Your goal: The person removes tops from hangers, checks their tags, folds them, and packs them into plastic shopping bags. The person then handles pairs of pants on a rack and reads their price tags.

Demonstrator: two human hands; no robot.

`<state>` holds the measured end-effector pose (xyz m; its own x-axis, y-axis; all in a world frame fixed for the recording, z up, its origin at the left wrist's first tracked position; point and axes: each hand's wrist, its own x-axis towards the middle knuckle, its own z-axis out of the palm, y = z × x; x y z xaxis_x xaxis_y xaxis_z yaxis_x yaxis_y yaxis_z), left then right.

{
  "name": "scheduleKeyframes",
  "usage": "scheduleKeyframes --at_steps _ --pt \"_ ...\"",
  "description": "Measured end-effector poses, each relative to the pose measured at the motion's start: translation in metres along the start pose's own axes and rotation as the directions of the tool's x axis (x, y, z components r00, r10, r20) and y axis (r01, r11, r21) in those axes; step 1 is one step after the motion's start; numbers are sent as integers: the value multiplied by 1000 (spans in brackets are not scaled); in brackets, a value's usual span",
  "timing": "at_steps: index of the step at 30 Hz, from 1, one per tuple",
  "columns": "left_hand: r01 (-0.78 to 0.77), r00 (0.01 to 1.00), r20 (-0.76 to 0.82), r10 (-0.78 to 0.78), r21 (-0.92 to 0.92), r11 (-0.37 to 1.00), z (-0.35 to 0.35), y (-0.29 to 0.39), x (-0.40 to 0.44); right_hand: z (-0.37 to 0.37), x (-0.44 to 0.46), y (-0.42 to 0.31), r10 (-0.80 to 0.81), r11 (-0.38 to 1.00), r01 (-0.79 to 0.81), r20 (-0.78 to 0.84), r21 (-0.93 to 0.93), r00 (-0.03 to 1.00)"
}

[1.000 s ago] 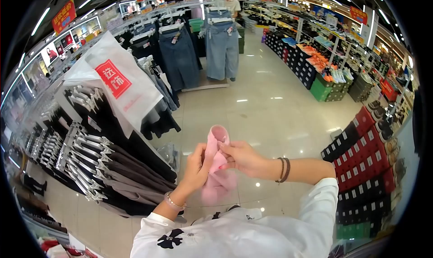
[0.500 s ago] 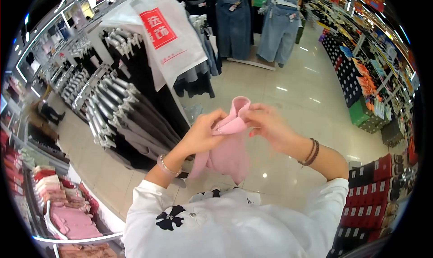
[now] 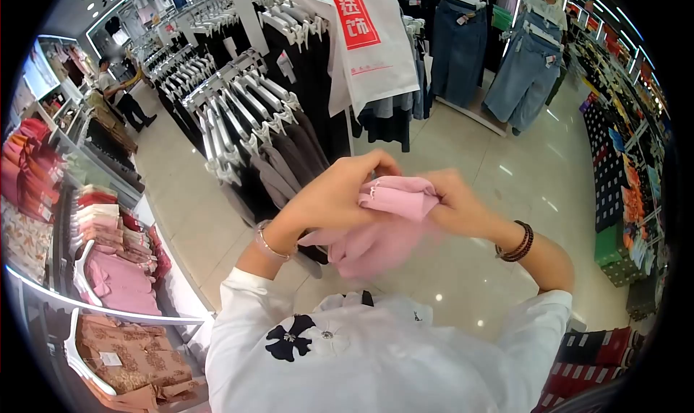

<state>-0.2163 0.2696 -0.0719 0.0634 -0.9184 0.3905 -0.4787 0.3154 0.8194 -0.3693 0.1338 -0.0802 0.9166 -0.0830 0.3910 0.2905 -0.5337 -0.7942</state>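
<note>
A pink garment (image 3: 376, 243) hangs between my two hands in the middle of the view, over the tiled floor. Its upper part is bunched into a folded band with a pale stitched edge; the lower part droops and is slightly blurred. My left hand (image 3: 340, 192), with a bracelet at the wrist, has its fingers wrapped round the band's left end. At the right end, my right hand (image 3: 463, 203) pinches the cloth, its fingertips partly hidden behind it. Which part of the garment the band is, I cannot tell.
Left of my hands stands a rack of dark trousers (image 3: 289, 153) on hangers. A white printed bag (image 3: 376, 52) drapes over a rack behind. Jeans (image 3: 459, 52) hang ahead. Shelves with pink clothes (image 3: 123, 283) line the left; stacked boxes (image 3: 593, 348) stand right. Two people are farther off.
My view has turned left. The band of the pink garment has gone from an upright loop to lying flatter, and my right hand has closed round its end.
</note>
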Motion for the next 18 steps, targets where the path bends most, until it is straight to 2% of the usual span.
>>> scheduleKeyframes --at_steps 3,4,7,8,9,11,14,17,18 --pt "74 974 183 -133 298 952 -18 -21 -14 -2 10 -11 30 999 -29 40 -30 999" --pt "61 975 182 -124 320 946 -18 -30 -21 -4 13 -15 35 996 -30 69 -78 997" --pt "-47 966 229 -118 607 793 -32 -43 -32 -15 20 -23 132 974 -116 70 -193 989" --pt "-41 982 174 -77 590 807 -33 -56 -37 -18 21 -24 179 961 -163 55 -223 982" --pt "86 965 148 -215 597 798 -37 -60 -40 -20 21 -26 179 966 -173 12 -193 984" --pt "235 950 65 -306 493 837 -42 -64 -44 -26 22 -30 179 972 -189 -81 -136 980" --pt "66 985 -173 -22 252 966 -35 -79 -45 -41 20 -35 169 963 -193 -139 -189 976" --pt "199 931 -327 -161 87 976 -24 -68 -41 -49 18 -34 182 952 -223 -197 -208 963" --pt "125 942 -328 -72 143 982 -21 -67 -40 -53 18 -35 209 935 -259 -215 -242 954"
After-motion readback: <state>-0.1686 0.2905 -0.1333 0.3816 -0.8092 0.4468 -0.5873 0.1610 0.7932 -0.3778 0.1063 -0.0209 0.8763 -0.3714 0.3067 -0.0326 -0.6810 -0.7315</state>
